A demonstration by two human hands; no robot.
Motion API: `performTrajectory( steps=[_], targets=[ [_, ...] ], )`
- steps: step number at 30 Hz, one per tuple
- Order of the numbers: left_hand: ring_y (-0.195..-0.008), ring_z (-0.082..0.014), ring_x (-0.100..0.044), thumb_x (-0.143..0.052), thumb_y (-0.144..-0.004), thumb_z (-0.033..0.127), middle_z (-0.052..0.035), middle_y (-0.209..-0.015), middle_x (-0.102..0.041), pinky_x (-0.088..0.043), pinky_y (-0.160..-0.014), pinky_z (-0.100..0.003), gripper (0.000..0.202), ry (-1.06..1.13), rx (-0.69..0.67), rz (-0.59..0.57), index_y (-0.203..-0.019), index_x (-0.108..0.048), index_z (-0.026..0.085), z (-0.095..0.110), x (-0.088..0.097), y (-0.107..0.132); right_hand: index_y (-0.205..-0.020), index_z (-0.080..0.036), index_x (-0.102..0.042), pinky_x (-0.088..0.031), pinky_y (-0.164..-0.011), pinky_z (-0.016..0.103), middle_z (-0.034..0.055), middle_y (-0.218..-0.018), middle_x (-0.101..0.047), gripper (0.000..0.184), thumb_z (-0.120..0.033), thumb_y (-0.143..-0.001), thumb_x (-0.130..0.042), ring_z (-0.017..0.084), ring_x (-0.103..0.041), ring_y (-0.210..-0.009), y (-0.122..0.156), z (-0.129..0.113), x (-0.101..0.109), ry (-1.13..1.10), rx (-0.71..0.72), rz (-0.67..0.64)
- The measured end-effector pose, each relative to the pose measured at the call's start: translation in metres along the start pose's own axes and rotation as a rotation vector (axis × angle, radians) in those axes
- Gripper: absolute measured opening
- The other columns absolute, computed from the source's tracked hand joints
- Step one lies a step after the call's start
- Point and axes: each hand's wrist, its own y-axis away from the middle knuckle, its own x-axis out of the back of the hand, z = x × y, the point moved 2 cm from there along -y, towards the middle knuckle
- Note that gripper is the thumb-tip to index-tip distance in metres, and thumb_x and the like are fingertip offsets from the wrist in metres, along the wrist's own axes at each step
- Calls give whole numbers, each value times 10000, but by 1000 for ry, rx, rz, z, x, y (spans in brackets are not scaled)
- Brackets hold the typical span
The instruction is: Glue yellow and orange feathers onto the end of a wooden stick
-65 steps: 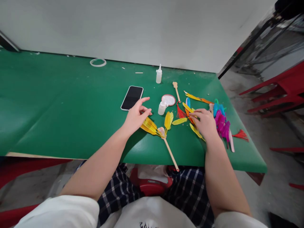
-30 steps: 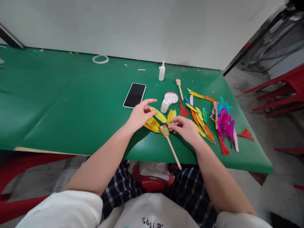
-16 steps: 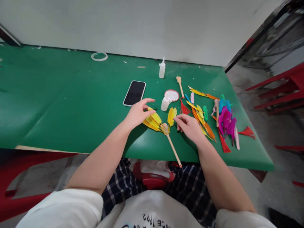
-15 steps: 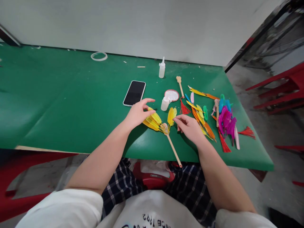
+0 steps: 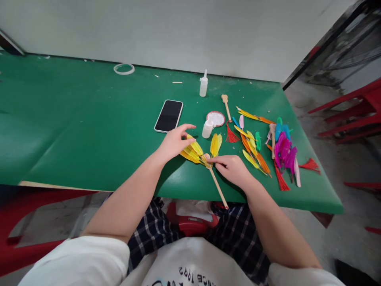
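On the table near its front edge lies a light wooden stick [image 5: 218,187] with a rounded head [image 5: 207,157], a fan of yellow feathers rising from that head. My left hand [image 5: 175,143] is on the left group of yellow feathers [image 5: 193,149], thumb over them and index finger stretched out; its lower fingers are hidden. With its index finger extended, my right hand [image 5: 232,169] touches the feather bases on the rounded head, its other fingers loosely curled and holding nothing visible. Two yellow feathers [image 5: 215,145] stand apart on the right of the head.
Beyond the fan are a small white bottle [image 5: 207,129], a red-rimmed white dish [image 5: 216,118], a nozzle bottle [image 5: 203,84] and a phone [image 5: 169,116]. To the right lie a tasselled stick [image 5: 226,109], loose feathers [image 5: 252,147] and purple feathers [image 5: 285,151]. A white ring [image 5: 124,69] sits far back.
My right hand has moved left and down from the right-hand feathers to the rounded head. A loose yellow feather it covered on the right now shows. My left hand stays nearly still.
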Motion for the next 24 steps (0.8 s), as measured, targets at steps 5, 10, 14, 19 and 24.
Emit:
performTrajectory(
  steps=[5,10,14,19,24],
  targets=[
    [-658,-133,-574,-590,-747,225,18,-700,-622,-430,-643,-267,396,-21,-8,7,-1139,-530,226,-4,-2,-1,-992,-261,-669,-479,-811,254,-43,-980,-686,329,-143,-803,-427,141,-643,-890,0,0,0,17,-11,-7],
    [-778,-141,-601,-525,-793,223,-17,-855,-648,-451,-761,-297,381,44,4,170,-1173,-492,216,-12,4,-5,-989,-282,-662,-479,-788,247,-54,-988,-684,314,-165,-818,-426,138,-641,-896,2,-4,-1,116,21,10],
    [-754,-148,-612,-545,-788,285,-23,-815,-649,-462,-749,-302,397,107,35,154,-1172,-488,200,-11,5,-5,-982,-279,-655,-480,-752,243,-40,-972,-690,292,-196,-833,-419,145,-649,-868,3,-9,-2,220,38,36],
    [-677,-144,-598,-622,-723,232,3,-748,-638,-462,-679,-285,490,55,25,-7,-1191,-478,230,-6,-1,-3,-994,-267,-645,-475,-740,232,-38,-957,-694,293,-185,-831,-416,141,-653,-847,3,-10,-3,232,27,35],
    [-651,-126,-581,-603,-722,170,14,-741,-628,-459,-669,-268,468,23,9,20,-1174,-498,234,-1,-3,-2,-996,-258,-648,-468,-742,227,-20,-957,-694,289,-202,-846,-408,138,-651,-842,3,-8,-4,256,74,49]
  ],
)
